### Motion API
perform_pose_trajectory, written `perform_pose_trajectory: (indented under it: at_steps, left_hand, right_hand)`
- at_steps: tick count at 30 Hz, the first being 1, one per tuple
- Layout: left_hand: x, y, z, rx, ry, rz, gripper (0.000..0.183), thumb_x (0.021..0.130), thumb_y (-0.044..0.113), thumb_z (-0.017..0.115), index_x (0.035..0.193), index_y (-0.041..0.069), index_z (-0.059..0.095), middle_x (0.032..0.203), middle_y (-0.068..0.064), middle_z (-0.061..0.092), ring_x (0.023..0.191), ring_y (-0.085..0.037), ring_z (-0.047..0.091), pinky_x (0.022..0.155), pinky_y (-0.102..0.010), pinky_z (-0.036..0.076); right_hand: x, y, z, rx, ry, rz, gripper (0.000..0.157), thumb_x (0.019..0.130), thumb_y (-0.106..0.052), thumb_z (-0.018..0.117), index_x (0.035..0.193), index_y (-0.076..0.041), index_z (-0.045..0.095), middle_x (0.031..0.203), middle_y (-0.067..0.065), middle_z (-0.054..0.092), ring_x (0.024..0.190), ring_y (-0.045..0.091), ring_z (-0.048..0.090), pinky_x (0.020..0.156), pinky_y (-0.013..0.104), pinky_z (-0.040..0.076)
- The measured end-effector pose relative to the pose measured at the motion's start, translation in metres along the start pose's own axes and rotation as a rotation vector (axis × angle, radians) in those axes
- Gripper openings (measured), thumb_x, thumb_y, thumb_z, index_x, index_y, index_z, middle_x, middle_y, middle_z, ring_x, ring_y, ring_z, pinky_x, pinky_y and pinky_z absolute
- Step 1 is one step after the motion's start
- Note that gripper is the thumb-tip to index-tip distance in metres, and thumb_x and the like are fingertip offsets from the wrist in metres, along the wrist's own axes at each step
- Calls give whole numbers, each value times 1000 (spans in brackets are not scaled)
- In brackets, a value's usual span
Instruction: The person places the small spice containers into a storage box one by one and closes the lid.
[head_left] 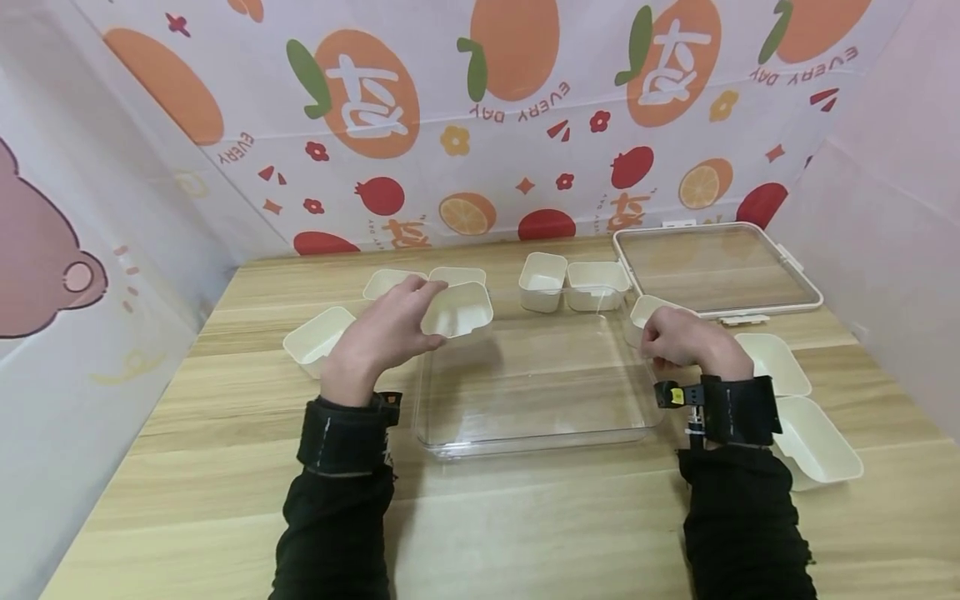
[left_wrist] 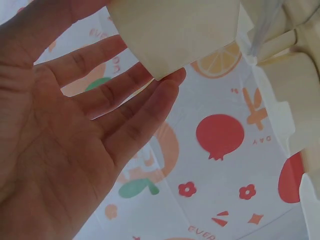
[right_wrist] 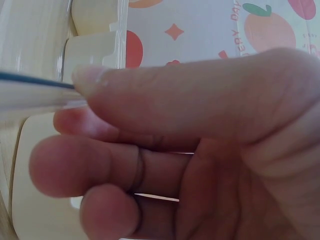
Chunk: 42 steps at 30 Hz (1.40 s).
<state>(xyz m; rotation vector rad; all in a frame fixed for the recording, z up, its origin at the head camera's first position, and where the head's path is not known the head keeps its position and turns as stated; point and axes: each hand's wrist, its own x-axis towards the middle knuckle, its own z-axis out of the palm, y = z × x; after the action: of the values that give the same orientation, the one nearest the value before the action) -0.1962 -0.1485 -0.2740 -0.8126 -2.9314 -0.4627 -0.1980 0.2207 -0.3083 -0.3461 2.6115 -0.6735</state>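
Observation:
My left hand [head_left: 386,333] holds a small cream-coloured plastic container [head_left: 461,310] between thumb and fingers, tilted above the left far corner of a large clear plastic box [head_left: 536,440]. In the left wrist view the fingertips lie against the side of this container [left_wrist: 185,35]. My right hand [head_left: 693,340] is at the box's right side. Its thumb and index finger pinch the thin edge of the clear box [right_wrist: 37,97], while the other fingers curl below. Behind the right hand stands another cream container [head_left: 647,310], partly hidden.
More cream containers surround the box: one at the left [head_left: 318,337], several along the back [head_left: 543,279], and two at the right [head_left: 813,442]. A clear lid with a white frame [head_left: 720,267] lies at the back right. A fruit-printed cloth [head_left: 510,175] hangs behind the wooden table [head_left: 540,533].

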Motion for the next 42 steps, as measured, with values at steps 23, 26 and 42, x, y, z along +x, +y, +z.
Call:
perform_pose_trajectory:
  at_steps: [23, 26, 42]
  left_hand:
    - [18, -12, 23, 19, -103, -66, 61, 76, 19, 71, 128, 6, 44, 126, -11, 45, 104, -27, 48, 88, -45, 42]
    - [19, -14, 26, 15, -112, -59, 59, 76, 18, 71, 127, 5, 46, 125, -12, 46, 104, -27, 48, 87, -45, 42]
    - [25, -24, 40, 61, -100, -47, 55, 74, 22, 73, 122, 8, 52, 120, -14, 52, 108, -29, 45, 89, -51, 35]
  right_hand:
    - [2, -3, -5, 0, 4, 7, 13, 81, -2, 50, 72, -1, 59, 57, 3, 53, 52, 15, 45, 48, 28, 35]
    - [2, -3, -4, -3, 10, -1, 14, 81, -2, 51, 70, -1, 59, 57, 3, 52, 51, 15, 44, 47, 28, 34]
    - [4, 2, -2, -12, -5, 31, 14, 82, -3, 49, 74, -2, 60, 59, 4, 53, 54, 17, 46, 49, 28, 35]
